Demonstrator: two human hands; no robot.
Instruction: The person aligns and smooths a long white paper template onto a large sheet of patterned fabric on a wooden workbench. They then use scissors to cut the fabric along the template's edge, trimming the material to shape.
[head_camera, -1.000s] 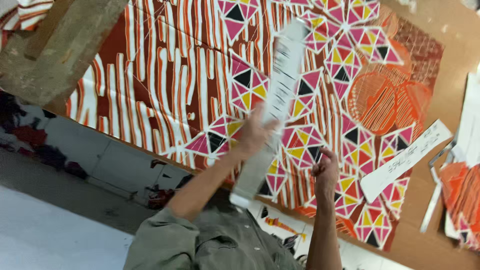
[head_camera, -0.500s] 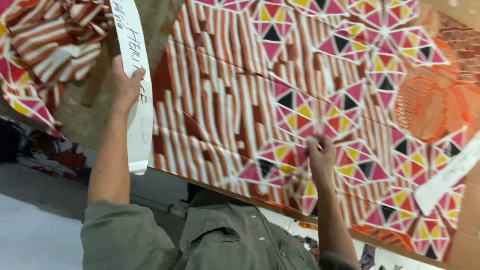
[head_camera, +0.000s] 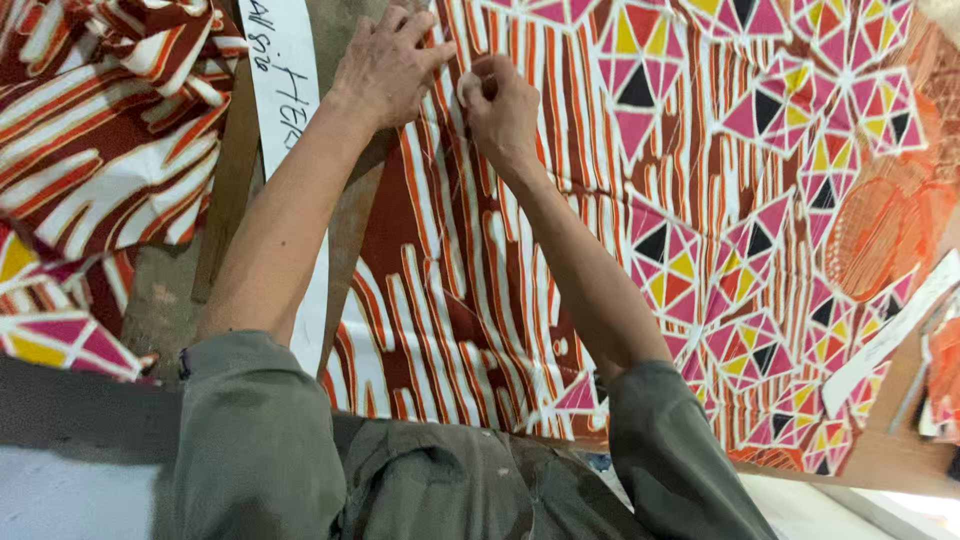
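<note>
A large printed cloth (head_camera: 600, 260) with brown, orange and white stripes and pink-yellow-black triangle stars lies flat across the table. My left hand (head_camera: 385, 65) rests palm down on its left edge, fingers slightly apart and holding nothing. Just right of it, my right hand (head_camera: 500, 105) is curled on the striped part, fingertips pinched around a small white piece (head_camera: 467, 88) held against the cloth. The two hands almost touch. A long white paper strip (head_camera: 285, 90) with handwriting lies just left of my left hand, partly under my forearm.
A crumpled heap of the same printed cloth (head_camera: 100, 140) lies at the far left. An orange netted piece (head_camera: 885, 230) sits on the cloth at the right, with another white paper strip (head_camera: 890, 335) below it. The wooden table edge (head_camera: 880, 460) runs along the lower right.
My left hand has let go of the white paper strip and moved right onto the cloth. My right hand has come up from the near edge to meet it, fingers now pinched.
</note>
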